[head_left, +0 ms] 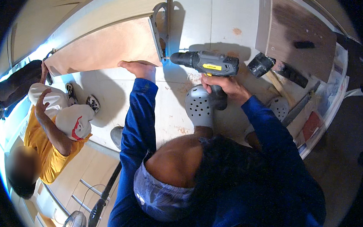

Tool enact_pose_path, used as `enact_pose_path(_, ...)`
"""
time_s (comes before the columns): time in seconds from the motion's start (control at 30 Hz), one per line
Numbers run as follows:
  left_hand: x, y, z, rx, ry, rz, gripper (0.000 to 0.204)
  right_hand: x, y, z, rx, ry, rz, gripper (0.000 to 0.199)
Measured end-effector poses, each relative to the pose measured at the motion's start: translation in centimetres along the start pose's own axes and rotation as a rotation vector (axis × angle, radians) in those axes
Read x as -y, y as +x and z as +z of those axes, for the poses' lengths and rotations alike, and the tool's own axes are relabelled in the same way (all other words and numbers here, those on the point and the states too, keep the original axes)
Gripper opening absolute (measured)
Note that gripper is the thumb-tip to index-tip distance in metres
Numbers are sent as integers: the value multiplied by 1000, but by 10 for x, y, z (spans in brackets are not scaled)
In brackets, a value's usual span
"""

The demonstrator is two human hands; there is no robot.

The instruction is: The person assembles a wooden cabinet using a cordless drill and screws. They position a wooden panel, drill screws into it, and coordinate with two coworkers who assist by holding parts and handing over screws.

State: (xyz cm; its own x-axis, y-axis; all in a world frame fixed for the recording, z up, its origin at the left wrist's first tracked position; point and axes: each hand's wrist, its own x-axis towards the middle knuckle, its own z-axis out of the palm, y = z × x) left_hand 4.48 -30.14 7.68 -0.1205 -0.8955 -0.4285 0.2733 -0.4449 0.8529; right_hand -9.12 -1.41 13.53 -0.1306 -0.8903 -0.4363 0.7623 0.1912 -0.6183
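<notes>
My right hand [228,85] is closed around the grip of a grey and black cordless drill [217,63]. The drill lies level, its chuck pointing left. Its tip reaches the lower end of a grey metal bracket [154,32] on the right end of a wooden panel [111,44]; whether the tip touches cannot be made out. My left hand [140,69] grips the panel's lower edge near that end, with its thumb along the edge and some fingers hidden. Another person in a yellow shirt [60,156] sits at the left, one hand at the panel's far left end.
A brown wooden box [300,37] stands at the upper right. Beside it lie a hammer [279,83] and a black battery-like block [261,65]. A white tray [334,97] edges the right side. My grey clog [199,103] is below the drill. A small fan [75,222] stands lower left.
</notes>
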Motion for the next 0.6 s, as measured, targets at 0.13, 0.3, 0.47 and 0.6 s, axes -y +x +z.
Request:
enact_pose_path(0.13, 1, 0, 8, -17, 16, -63, 91, 15, 12, -19, 66, -182, -42, 20)
enact_pose_path(0.3, -2, -3, 12, -11, -4, -75, 93, 30, 17, -29, 61, -166, 13, 19)
enact_pose_path(0.47, -4, -10, 16, -73, 38, -88, 95, 42, 28, -43, 103, -158, 89, 21)
enact_pose_path(0.6, -6, -11, 20, -55, 52, -90, 97, 47, 38, -54, 140, -129, 139, 24)
